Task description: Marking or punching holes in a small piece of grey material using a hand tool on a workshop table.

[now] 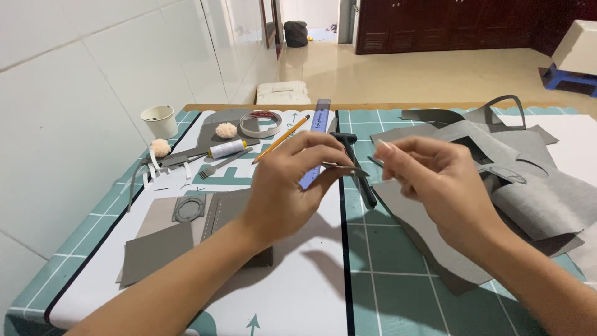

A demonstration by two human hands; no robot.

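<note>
Pinching a small metal clip [341, 167] in my left hand [287, 186], right hand [429, 177] fingertips closed just beside it, I judge it could slip onto the grey fabric [535, 199] below.

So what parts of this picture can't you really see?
- Head view: the thin thing pinched in the left hand is too small and blurred to name.
- The right hand is blurred, its fingertips unclear.
- The ruler is partly hidden behind the left hand.
- The grey fabric is cut off at the right edge.
</note>
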